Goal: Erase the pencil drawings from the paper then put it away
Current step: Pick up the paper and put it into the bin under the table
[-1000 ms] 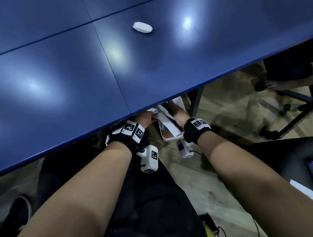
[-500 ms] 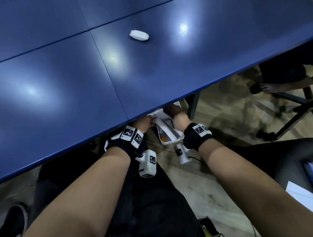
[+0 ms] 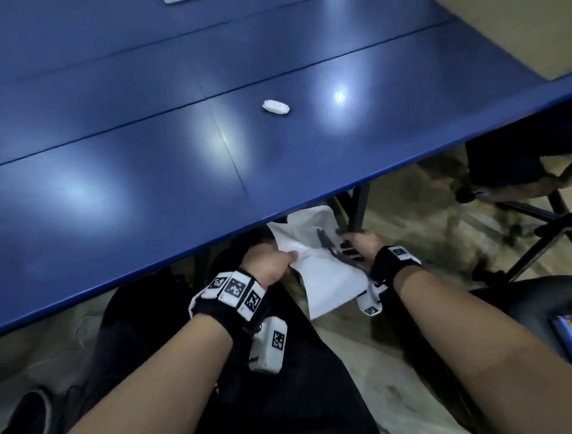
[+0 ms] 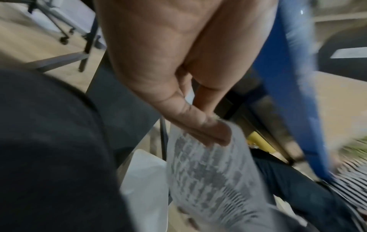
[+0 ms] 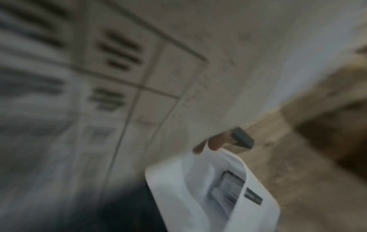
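Note:
A white eraser [image 3: 276,107] lies alone on the blue table [image 3: 154,173]. Just below the table's front edge, my left hand [image 3: 291,257] pinches the edge of a white paper [image 3: 297,247] between thumb and fingers. In the left wrist view the pinch [image 4: 218,135] sits on the paper [image 4: 208,172], whose grey print is blurred. My right hand [image 3: 349,244] grips the dark handle [image 3: 328,244] of a white container [image 3: 334,278]. The right wrist view shows the right hand's fingers [image 5: 210,144] above the container [image 5: 178,180], with sheets inside it.
A dark table leg [image 3: 359,204] stands just behind the container. Another person's foot [image 3: 486,192] and a wheeled chair base [image 3: 532,213] are at the right. My dark-trousered lap [image 3: 185,356] is below the hands. A white sheet's corner [image 3: 175,1] shows at the table's far edge.
Both hands have drawn the container and paper out from under the table edge toward me. The paper now covers the container's opening, and my head has tilted up.

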Demonstrator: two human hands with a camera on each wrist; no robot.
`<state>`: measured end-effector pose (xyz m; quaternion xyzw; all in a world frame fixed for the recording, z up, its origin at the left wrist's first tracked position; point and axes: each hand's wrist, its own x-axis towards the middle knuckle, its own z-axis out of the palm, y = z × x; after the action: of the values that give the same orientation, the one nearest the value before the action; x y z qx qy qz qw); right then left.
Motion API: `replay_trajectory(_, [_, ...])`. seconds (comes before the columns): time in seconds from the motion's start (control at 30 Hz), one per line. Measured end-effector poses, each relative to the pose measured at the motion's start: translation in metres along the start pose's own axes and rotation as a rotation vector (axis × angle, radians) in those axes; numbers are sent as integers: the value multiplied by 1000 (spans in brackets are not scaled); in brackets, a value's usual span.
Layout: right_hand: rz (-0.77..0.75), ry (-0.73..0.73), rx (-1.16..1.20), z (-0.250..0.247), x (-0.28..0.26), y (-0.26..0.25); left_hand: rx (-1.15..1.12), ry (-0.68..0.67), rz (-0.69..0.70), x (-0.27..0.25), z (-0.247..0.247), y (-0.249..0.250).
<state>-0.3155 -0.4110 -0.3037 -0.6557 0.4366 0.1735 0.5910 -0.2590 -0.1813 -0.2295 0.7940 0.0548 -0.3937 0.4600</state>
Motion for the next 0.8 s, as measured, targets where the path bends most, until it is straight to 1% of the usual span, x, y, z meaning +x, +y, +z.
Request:
replay_trajectory(0.07, [32, -45, 57, -23, -7, 2, 30, -27, 56, -28, -3, -1])
replay_trajectory(0.13, [52, -149, 108, -41, -26, 2, 73, -64, 130, -52, -7, 2])
replay_trajectory(0.2, [48, -260, 97, -53, -57, 0, 88, -115, 217, -75, -15, 9])
replay_trajectory(0.27, [-18, -359, 76, -59, -91, -4, 150, -157, 309, -100, -27, 17])
replay_trajectory(0.37, [-159, -337, 87, -66, -146, -18, 246, -175, 418, -130, -57, 25])
replay_trajectory(0.43, [-278, -316, 44, -71, -181, -34, 256, -148, 442, -150, -87, 29])
replay_trajectory(0.53, [-428, -298, 9, -73, -233, -75, 204, -63, 435, -177, -131, 38])
replay_trajectory(0.63, [-561, -338, 1, -52, -264, -129, 74, 64, 457, -200, -180, 45])
replay_trajectory(0.7, [-615, -309, -64, -31, -266, -167, 15, 140, 444, -202, -209, 52])
replay_trajectory(0.8, [-725, -178, -232, 15, -244, -226, -20, 346, 398, -191, -258, 64])
